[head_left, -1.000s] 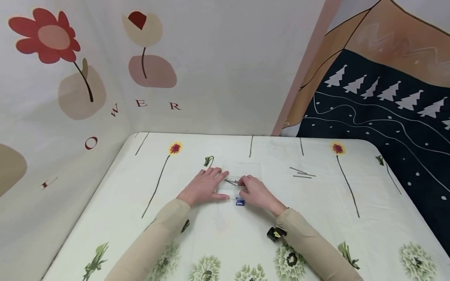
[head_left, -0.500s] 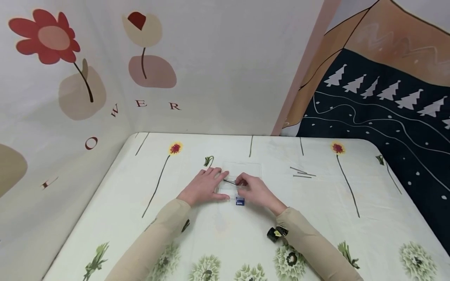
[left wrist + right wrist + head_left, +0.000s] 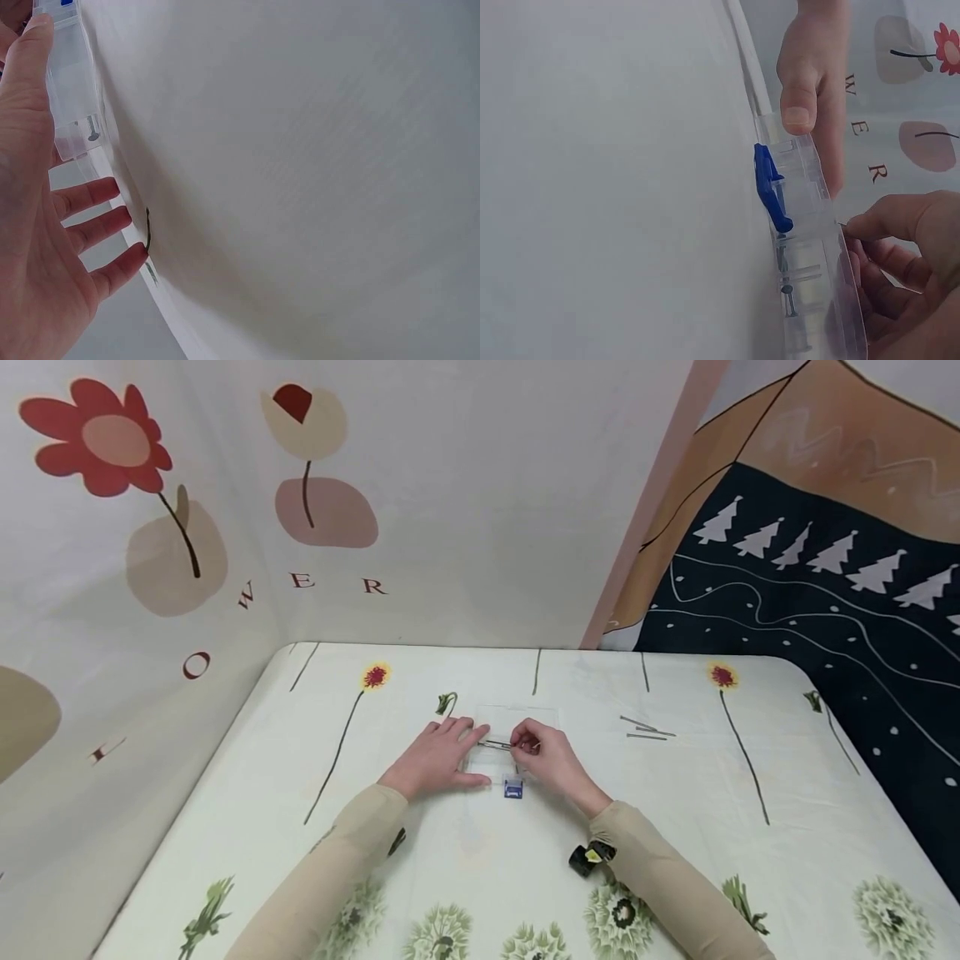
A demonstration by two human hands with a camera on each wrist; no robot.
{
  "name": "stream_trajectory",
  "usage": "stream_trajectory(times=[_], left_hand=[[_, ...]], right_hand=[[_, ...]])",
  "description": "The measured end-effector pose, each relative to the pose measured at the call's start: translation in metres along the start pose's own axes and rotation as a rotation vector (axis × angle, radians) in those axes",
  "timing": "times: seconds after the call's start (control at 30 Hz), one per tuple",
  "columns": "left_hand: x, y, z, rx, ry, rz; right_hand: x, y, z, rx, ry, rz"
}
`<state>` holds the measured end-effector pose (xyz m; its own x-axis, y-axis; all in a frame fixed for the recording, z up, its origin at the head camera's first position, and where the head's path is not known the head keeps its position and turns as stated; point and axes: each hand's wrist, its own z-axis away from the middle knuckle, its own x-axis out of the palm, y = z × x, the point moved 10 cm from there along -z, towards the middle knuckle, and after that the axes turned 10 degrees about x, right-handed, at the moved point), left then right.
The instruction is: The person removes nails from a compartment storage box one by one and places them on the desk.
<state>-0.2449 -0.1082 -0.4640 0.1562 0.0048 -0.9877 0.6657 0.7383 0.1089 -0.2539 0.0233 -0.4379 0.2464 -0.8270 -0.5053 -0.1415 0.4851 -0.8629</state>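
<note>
One nail [image 3: 497, 744] sat pinched in the right grip [image 3: 549, 758]. The left grip [image 3: 438, 758], fingers apart, seemingly steadied the clear box [image 3: 806, 184].

I see box [image 3: 804, 171]: clear plastic, flat, blue latch [image 3: 513, 789] on its near side, left hand [image 3: 441, 758] at its left edge | nails [image 3: 494, 744]: thin, grey, lying crosswise, right hand [image 3: 553, 765] pinching at their right ends

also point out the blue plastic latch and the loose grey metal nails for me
Blue plastic latch [image 3: 765, 182]: right wrist view, middle of its body.
Loose grey metal nails [image 3: 647, 737]: head view, the lowest nail's shaft.
</note>
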Motion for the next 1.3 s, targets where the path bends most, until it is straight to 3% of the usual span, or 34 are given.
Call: stream_trajectory(times=[0.67,0.93,1.3], left_hand=[[-0.001,-0.002,0.002,-0.015,0.003,0.005],[0.0,-0.001,0.0,-0.007,0.007,-0.006],[-0.001,0.0,-0.001,0.008,0.009,-0.007]], right_hand=[[-0.026,0.004,0.003,-0.028,-0.023,-0.077],[-0.039,0.011,0.007,-0.058,-0.05,-0.037],[-0.07,0.031,0.022,-0.021,-0.044,0.022]])
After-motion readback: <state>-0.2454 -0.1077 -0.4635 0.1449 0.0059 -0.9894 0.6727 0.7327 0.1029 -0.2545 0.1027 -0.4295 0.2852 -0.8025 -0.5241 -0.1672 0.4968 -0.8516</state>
